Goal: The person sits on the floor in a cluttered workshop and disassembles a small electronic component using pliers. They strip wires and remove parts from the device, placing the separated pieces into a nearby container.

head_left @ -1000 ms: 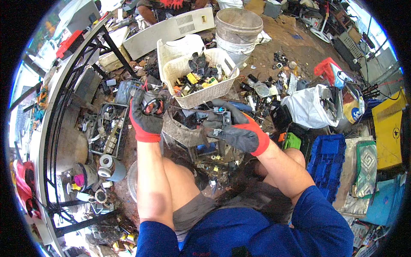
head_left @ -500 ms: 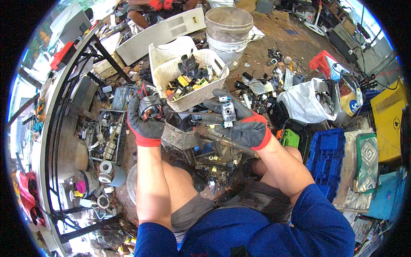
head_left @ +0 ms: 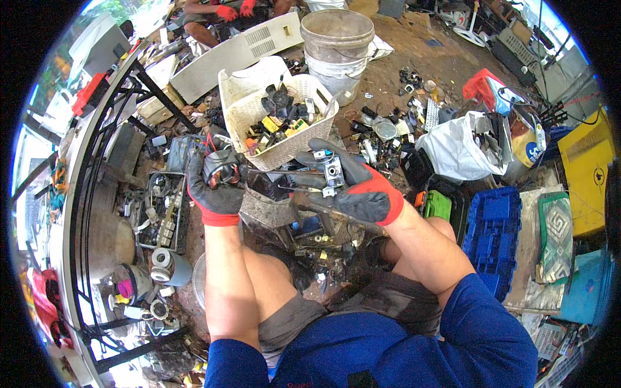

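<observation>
Basket (head_left: 284,152) holds black and yellow scraps (head_left: 279,123); left fingers (head_left: 195,169) clamp a dark rounded part (head_left: 221,164), right fingers (head_left: 353,167) a silver metal piece (head_left: 332,171); red lettering (head_left: 300,384) marks the blue shirt (head_left: 388,343).

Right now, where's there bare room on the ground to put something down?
The brown floor right of the tall bucket, beyond the scrap pile, looks mostly bare. It's crowded below the right hand and around the cream basket.
</observation>
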A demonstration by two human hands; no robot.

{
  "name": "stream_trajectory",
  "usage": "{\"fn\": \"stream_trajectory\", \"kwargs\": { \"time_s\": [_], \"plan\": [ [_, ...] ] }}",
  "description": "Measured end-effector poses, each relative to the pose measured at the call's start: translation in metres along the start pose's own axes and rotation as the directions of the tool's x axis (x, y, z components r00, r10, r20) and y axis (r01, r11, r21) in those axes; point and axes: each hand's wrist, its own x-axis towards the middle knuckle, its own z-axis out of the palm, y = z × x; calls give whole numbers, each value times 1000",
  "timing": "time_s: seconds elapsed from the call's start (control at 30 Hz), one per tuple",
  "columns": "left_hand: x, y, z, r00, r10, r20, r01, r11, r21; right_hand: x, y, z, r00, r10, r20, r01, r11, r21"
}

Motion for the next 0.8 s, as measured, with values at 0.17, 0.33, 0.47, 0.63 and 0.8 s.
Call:
{"fn": "stream_trajectory", "kwargs": {
  "time_s": [0.17, 0.33, 0.47, 0.63, 0.8],
  "plan": [
    [-1, 5, -1, 999, -42, 28, 44, 996, -82, 1, -1, -1, 1000, 26, -4, -26, 1000, -17],
    [0, 9, -12, 999, -46, 6, 47, 996, -76, 3, -1, 2, 1000, 26, -4, -26, 993, -112],
    [0, 9, -13, 991, -63, 121, 80, 988, -135, 4, 1, 2, 999, 39, -28, -41, 996, -80],
    [0, 11, -14, 987, -75, 145, 104, 974, -202, 6, 2, 4, 994, -38, -104, -1, 937, -348],
    [2, 9, -11, 981, -75, 178, 112, 973, -204, 1, 15, -3, 928, -358, -103, 27, 341, -940]
  ]
}}
